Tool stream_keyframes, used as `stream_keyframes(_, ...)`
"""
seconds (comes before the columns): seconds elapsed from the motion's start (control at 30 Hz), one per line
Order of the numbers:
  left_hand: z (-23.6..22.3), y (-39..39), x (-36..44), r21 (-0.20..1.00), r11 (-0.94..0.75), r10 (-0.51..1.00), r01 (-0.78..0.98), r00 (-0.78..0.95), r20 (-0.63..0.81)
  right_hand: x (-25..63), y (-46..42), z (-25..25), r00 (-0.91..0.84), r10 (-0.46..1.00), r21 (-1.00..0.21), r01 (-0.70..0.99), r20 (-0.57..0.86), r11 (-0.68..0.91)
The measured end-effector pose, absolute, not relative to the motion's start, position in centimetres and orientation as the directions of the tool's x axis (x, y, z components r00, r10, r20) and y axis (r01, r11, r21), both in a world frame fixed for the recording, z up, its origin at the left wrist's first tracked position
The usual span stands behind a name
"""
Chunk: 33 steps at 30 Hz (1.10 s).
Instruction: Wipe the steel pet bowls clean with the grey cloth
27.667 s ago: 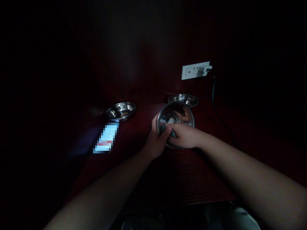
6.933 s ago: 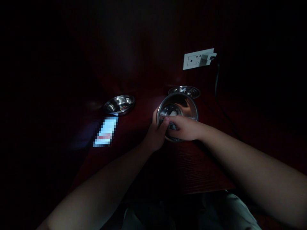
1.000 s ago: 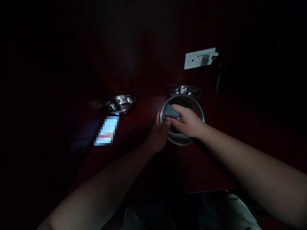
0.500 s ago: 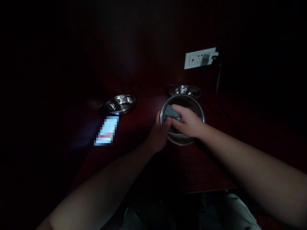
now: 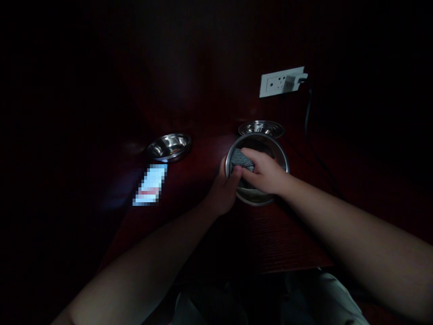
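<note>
A round stainless steel bowl [image 5: 286, 155] is tilted with its opening toward me over the dark red table. My left hand [image 5: 225, 189] grips its left rim, the thumb over the edge inside and the fingers behind the wall. Inside the bowl, my right hand [image 5: 265, 171] is closed on a bunched grey-green cloth [image 5: 241, 159], pressed against the inner left side. The left thumb tip lies close to the cloth and the right fingers. Much of the bowl's inside is dark or covered by the right hand.
Behind the bowl lies a shallow steel dish [image 5: 260, 128]. Several nested steel dishes [image 5: 171, 148] stand at the left, beside a lit phone [image 5: 151, 184] with a blurred screen. A wall socket [image 5: 282, 82] holds a plug with a dark cable [image 5: 307, 115]. The table's front edge [image 5: 297, 271] is near my lap.
Almost nothing differs. Both hands, the bowl and the cloth keep nearly the same positions.
</note>
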State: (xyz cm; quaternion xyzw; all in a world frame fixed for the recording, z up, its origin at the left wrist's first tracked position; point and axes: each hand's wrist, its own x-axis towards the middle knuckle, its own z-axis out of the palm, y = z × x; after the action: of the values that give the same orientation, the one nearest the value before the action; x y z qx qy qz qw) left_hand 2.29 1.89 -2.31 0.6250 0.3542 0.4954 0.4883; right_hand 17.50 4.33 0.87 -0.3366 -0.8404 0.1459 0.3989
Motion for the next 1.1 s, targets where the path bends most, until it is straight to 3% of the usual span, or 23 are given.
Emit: stream_keyframes(1.1, -2.5, 2.01, 2.3, 0.953, -0.298, 0.916, -0.063, 0.262, 0.304, 17.48, 4.39, 0.58, -0.465, 0.684, -0.515, 0.451, 0.562, 0.729)
